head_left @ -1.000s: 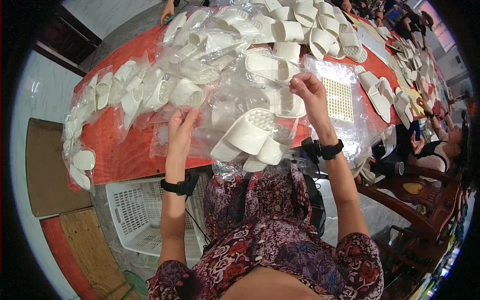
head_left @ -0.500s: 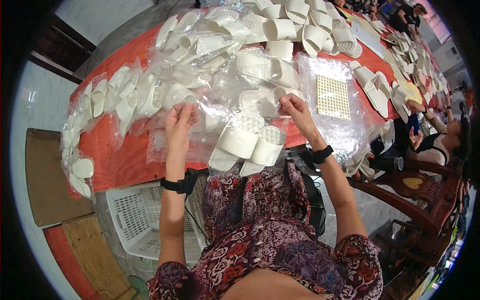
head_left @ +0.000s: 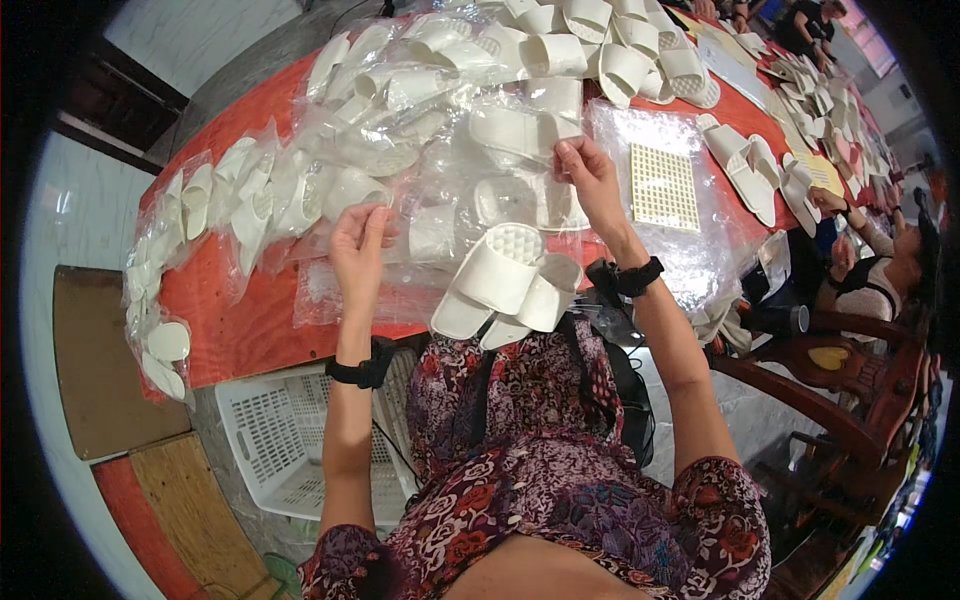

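Fingers of the left hand (head_left: 358, 245) and of the right hand (head_left: 593, 190) are bent, each thumb closed against the forefinger, and both pinch a clear plastic film (head_left: 450, 180) at the centre of the frame. Its edges are hard to make out, because other bagged slippers (head_left: 345, 190) show through and around it. Below the film, near the lower edge of the red table (head_left: 215, 335), sits a pair of white slippers (head_left: 497, 275); one slipper partly covers the other, and I cannot tell whether plastic wraps them. The left forearm (head_left: 345, 440) hides part of a white crate (head_left: 265, 440) at lower left. Compared with half a second ago, the right hand is higher in the frame, and the two slippers overlap more.
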A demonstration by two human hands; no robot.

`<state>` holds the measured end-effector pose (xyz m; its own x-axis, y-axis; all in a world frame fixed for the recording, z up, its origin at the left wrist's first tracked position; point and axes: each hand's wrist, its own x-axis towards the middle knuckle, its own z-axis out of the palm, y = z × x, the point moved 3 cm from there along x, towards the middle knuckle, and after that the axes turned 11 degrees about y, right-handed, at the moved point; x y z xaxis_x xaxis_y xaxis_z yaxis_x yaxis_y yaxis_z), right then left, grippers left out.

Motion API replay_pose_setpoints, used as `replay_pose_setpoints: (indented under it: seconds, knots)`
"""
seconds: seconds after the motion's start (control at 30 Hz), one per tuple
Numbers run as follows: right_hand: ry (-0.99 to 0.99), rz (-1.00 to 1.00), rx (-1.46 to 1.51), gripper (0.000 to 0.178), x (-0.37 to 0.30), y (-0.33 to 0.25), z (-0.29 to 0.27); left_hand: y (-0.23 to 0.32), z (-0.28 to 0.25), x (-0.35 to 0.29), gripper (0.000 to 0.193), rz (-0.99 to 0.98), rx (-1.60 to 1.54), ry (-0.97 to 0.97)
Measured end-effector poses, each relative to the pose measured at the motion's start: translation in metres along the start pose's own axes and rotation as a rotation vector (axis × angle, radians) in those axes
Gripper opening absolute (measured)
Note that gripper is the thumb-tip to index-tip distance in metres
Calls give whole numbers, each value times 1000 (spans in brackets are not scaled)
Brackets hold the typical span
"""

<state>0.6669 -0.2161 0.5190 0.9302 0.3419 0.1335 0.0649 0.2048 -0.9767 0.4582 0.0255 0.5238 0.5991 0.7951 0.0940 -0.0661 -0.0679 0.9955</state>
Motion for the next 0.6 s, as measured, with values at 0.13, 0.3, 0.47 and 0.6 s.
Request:
replay_pose_setpoints:
  seconds: [0.13,0.3,0.47,0.6]
  knots:
    - [47,-80,15,21,11,-23,8,23,9,9,15,111,-45,86]
    - [71,-227,33,19,22,-49,9,57,18,17,15,182,-40,164]
    - [139,-387,6,16,18,-87,9,92,23,23,17,285,-32,168]
    - [161,-486,-35,16,13,-130,-3,125,36,22,19,285,-95,70]
